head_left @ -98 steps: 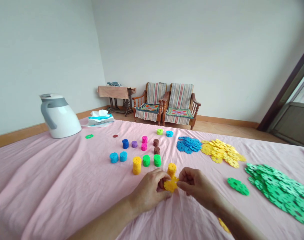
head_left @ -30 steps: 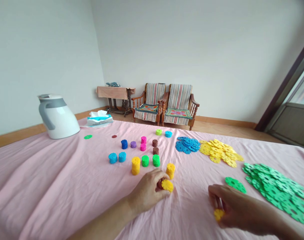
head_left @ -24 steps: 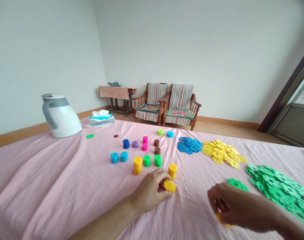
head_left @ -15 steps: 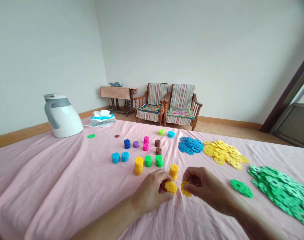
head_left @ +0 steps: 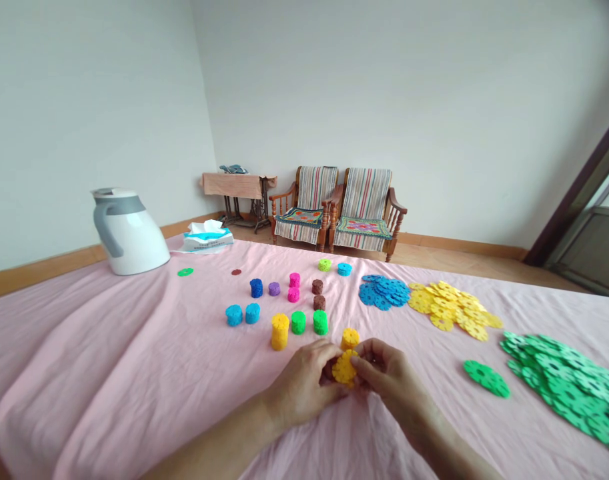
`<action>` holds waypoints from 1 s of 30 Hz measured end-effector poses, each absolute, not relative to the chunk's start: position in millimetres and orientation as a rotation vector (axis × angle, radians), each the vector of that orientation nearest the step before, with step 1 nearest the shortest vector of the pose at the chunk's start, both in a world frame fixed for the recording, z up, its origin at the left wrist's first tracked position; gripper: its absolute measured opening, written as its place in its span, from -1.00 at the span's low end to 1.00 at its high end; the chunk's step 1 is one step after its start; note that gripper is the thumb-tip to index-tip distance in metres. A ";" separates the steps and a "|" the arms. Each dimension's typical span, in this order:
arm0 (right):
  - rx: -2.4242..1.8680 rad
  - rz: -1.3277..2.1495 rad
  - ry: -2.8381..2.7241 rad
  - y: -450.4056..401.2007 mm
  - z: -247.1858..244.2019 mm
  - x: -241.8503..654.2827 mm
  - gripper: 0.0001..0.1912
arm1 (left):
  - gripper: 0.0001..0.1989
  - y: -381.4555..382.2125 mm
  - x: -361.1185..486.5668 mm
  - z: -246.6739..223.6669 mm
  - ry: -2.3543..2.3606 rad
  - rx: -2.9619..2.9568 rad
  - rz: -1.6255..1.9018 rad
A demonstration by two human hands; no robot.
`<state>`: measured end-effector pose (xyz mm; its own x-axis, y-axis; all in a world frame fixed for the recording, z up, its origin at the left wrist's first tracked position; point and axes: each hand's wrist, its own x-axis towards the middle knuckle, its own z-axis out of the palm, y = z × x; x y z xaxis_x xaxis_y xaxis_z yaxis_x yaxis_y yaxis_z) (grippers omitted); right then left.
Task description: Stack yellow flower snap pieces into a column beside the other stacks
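Note:
My left hand [head_left: 311, 377] is closed around yellow notched plastic discs [head_left: 343, 369], held on edge above the cloth. From the right, my right hand [head_left: 384, 370] pinches a yellow disc against them; how many discs are gripped is hidden by the fingers. Just behind my hands stands a yellow disc stack [head_left: 350, 338], its lower part covered. To the left are a taller yellow stack [head_left: 279, 332] and two green stacks, one [head_left: 298, 323] beside the other [head_left: 320, 323].
Loose blue [head_left: 384, 292], yellow [head_left: 451, 308] and green [head_left: 567, 383] disc piles spread along the right. Small pink [head_left: 294, 295], brown [head_left: 319, 303] and light-blue [head_left: 234, 315] stacks stand farther back. A white jug [head_left: 134, 237] and tissue box [head_left: 207, 240] occupy the left of the pink-clothed table.
My right hand has moved left with its yellow disc, bringing it against the discs in my left hand. The gap between the hands has closed.

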<state>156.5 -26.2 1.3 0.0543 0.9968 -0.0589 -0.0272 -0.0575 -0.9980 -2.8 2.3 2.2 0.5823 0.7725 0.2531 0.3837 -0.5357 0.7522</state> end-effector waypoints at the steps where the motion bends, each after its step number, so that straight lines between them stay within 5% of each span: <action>1: -1.278 1.190 -1.140 -25.9 2.1 158.6 -0.66 | -0.78 2.4 -2.8 2.0 0.918 2.148 0.767; 15: -1.481 0.897 -1.471 -29.0 -9.3 167.8 -0.94 | -0.63 1.8 -2.6 0.5 0.932 2.109 0.781; 22: -1.568 0.660 -1.806 -39.5 -7.2 173.1 -0.74 | -0.65 2.9 -2.3 -0.4 0.915 2.117 0.787; 30: -1.550 0.616 -1.802 -36.1 -8.9 177.3 -0.79 | -0.71 2.2 -3.2 2.9 0.906 2.107 0.776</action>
<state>177.3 -36.1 -8.9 -0.0667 0.9807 0.1837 0.6628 0.1812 -0.7265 -3.2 2.2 2.9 0.5750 0.7818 0.2414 0.3590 -0.5062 0.7842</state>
